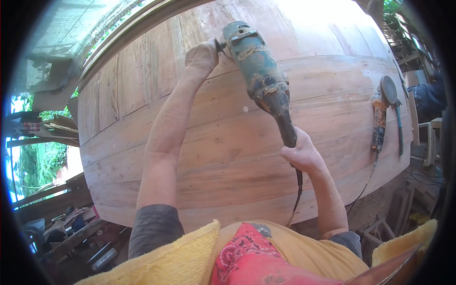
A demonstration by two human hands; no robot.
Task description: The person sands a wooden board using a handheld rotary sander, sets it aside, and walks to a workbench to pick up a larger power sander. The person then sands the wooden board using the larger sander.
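Note:
A large teal power tool (260, 66) with a worn dark rear handle lies over a wide surface of pale wooden planks (213, 137). My left hand (202, 57) is closed around its side handle near the tool's head, at the upper middle. Lower down and to the right, my right hand (304, 149) wraps round the rear handle, with the black cord running down below it. The underside of the tool's head, where it faces the planks, is hidden.
On the planks at the right lies a second, orange grinder (380, 114) with a round disc, beside a thin teal tool (399, 128). Its cord (368, 183) hangs over the near edge. Wooden frames stand at lower right; clutter fills the lower left. Dark blue cloth (427, 100) shows at far right.

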